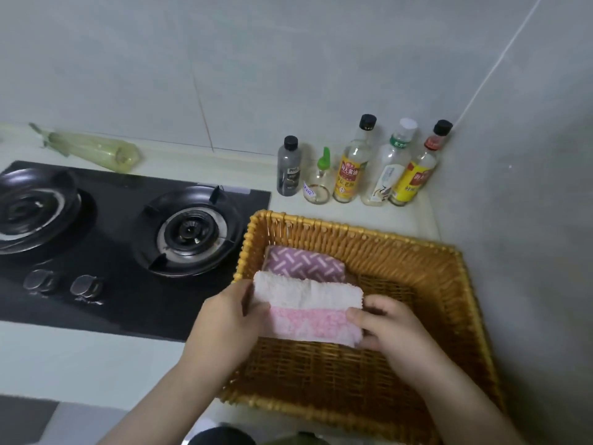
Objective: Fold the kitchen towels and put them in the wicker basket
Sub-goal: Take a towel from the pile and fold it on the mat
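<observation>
Folded towel [308,311] sits low inside the left part of the wicker basket [462,284], held between both hands. The left hand [229,319] reaches in over the basket's left rim, thumb on top of the towel's left edge and fingers curled under it. The right hand [391,329] grips the right edge, fingers closed on the cloth. The towel is a fluffy oblong, white on its far half, pink on its near half. Just beyond it a folded purple towel [305,263] lies in the far-left corner.
</observation>
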`<act>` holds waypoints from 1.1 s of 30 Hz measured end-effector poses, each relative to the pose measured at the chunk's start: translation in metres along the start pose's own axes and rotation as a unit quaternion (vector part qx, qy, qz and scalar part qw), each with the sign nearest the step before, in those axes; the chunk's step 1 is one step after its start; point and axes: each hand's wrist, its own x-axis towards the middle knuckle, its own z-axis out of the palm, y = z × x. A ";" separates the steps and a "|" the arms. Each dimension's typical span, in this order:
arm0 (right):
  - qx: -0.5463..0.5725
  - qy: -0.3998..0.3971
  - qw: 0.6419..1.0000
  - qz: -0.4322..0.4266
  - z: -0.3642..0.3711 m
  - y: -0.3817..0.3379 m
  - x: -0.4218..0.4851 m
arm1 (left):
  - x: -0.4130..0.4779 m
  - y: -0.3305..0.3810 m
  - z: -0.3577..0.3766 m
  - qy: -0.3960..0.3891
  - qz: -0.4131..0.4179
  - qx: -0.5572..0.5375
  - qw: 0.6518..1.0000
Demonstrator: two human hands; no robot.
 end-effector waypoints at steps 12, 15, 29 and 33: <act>0.022 -0.035 0.993 0.107 -0.016 0.038 0.041 | 0.029 -0.004 0.080 -0.019 -0.391 -0.346 0.852; -0.014 -0.072 0.991 0.111 -0.002 0.044 0.041 | 0.037 -0.007 0.083 0.027 -0.396 -0.285 0.873; -0.074 -0.036 0.994 0.066 0.021 0.046 0.070 | -0.010 -0.003 0.064 -0.004 -0.002 0.004 1.000; -0.085 -0.041 0.994 0.058 0.020 0.048 0.071 | 0.002 -0.008 0.071 -0.103 0.075 0.259 0.957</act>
